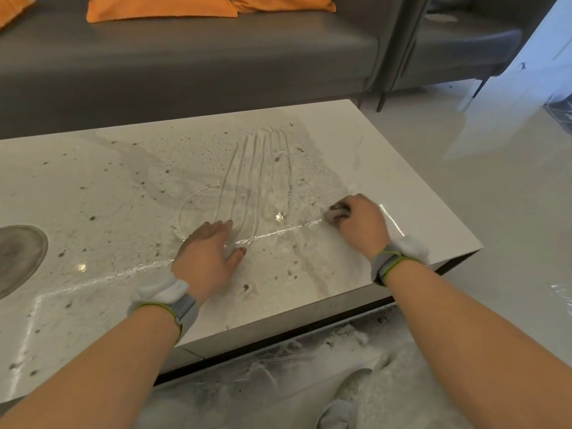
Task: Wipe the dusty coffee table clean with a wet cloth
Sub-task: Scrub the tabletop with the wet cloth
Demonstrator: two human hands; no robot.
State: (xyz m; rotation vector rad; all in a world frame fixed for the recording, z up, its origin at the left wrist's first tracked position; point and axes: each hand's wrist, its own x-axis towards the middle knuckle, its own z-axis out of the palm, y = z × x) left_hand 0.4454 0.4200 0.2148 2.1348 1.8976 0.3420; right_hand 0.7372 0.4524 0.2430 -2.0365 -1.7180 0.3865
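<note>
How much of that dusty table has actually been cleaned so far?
Not much. The far right corner of the coffee table looks clean and glossy, and finger-like streaks cut through the dust. In hand: the right hand has a bunched cloth pressed on the top while the left hand rests flat. Left: the powder and dark specks across the middle and left, plus dust on the floor below.

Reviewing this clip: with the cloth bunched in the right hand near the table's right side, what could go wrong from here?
The cloth is a small wad in the right hand, so it may smear the dust into streaks. The left hand rests flat in the dust and could leave prints. Strokes toward the coffee table edge could push more dust onto the already littered floor.
</note>
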